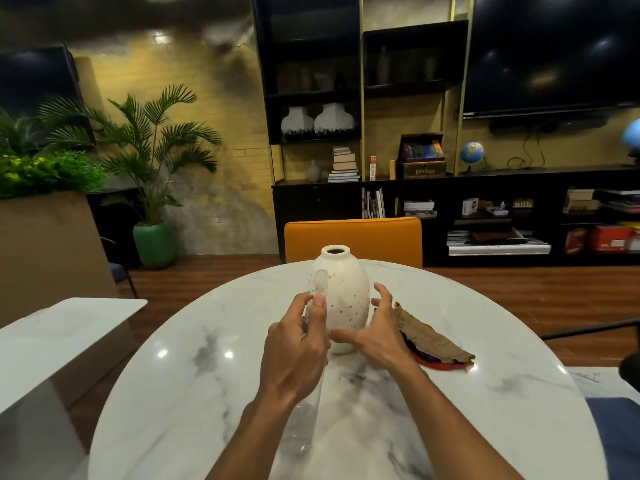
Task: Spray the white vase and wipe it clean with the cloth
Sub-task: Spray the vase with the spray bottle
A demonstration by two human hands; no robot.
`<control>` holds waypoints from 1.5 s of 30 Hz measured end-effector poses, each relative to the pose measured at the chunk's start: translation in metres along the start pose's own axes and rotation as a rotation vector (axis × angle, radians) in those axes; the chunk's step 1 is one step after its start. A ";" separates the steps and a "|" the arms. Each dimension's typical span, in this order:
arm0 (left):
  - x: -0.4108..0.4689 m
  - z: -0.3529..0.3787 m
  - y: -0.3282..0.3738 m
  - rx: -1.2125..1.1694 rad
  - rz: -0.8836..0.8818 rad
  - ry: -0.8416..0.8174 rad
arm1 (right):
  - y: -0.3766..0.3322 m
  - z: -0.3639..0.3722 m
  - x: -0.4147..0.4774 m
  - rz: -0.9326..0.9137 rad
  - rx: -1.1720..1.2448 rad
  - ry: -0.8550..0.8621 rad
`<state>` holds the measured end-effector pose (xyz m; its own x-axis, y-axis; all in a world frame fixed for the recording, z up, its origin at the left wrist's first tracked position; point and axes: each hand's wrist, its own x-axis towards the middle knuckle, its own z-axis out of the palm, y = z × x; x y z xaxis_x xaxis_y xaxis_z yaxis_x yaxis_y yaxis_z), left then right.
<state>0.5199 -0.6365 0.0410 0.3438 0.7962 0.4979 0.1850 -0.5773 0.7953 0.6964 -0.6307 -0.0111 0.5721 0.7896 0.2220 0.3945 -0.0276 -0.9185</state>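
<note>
Spraying step. Left hand [298, 344] grips clear spray bottle [318, 284], nozzle above thumb, near white vase [346, 292]. Vase upright on surface [485, 393] between hands. Right hand [377, 334] spread wide, empty, beside vase. Cloth [436, 344] just right of it. Next, likely: steady vase, press sprayer.

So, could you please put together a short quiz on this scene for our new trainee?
1. Fill in: the white vase stands upright on the marble ___.
2. True or false: the right hand is holding the cloth.
3. The left hand grips: A the cloth; B the clear spray bottle; C the white vase.

Key
1. table
2. False: the cloth lies on the table to the right of the white vase, and the right hand is open.
3. B
</note>
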 end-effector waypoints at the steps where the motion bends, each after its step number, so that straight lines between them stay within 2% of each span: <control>1: 0.000 0.000 0.000 -0.001 -0.001 0.000 | 0.000 0.001 0.001 -0.002 0.020 -0.016; 6: -0.001 0.001 0.000 -0.004 0.004 0.008 | 0.001 0.007 0.007 -0.051 0.066 -0.062; 14: 0.001 0.002 -0.005 0.004 -0.003 0.042 | -0.008 0.036 -0.001 -0.083 -0.064 0.211; 26: -0.002 -0.001 -0.001 -0.038 -0.006 0.043 | 0.004 0.021 0.009 -0.055 0.040 -0.003; 30: -0.001 0.001 -0.004 -0.015 0.000 0.038 | 0.005 0.028 0.009 -0.058 0.030 0.069; 35: -0.003 0.003 -0.005 0.015 -0.009 0.038 | -0.005 0.051 0.002 -0.035 -0.076 0.315; 45: -0.003 0.001 -0.004 -0.004 -0.022 0.027 | -0.004 0.040 0.005 -0.030 -0.030 0.219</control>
<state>0.5192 -0.6371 0.0362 0.3151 0.8130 0.4896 0.1880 -0.5591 0.8075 0.6692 -0.6020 -0.0197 0.7011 0.6381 0.3184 0.4332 -0.0264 -0.9009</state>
